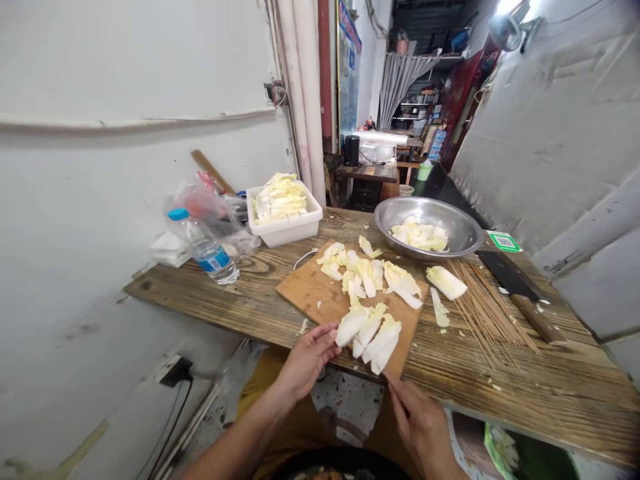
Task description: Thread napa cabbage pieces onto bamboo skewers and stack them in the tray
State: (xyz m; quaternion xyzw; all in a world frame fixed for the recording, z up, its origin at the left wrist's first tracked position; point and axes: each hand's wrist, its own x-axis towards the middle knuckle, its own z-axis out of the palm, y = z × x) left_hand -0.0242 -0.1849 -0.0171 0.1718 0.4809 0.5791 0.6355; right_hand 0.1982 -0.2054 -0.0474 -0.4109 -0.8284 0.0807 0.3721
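My left hand [313, 357] pinches the left end of a row of napa cabbage pieces [371, 333] over the near edge of the wooden cutting board [313, 285]. My right hand [420, 420] is closed at the row's lower right end, its fingertips on what appears to be a bamboo skewer; the stick itself is mostly hidden by the leaves and fingers. More loose cabbage pieces [367, 275] lie on the board just beyond. Right of the board are a cabbage chunk [447, 283] and a thin strip of cabbage [440, 308].
Behind the board stand a steel bowl [463, 233] of cut cabbage and a white tub [285, 233] stacked with cabbage. Bamboo skewers [487, 307] and a knife [537, 317] lie at right. A water bottle [205, 247] and plastic bags [220, 213] are at left, near the wall.
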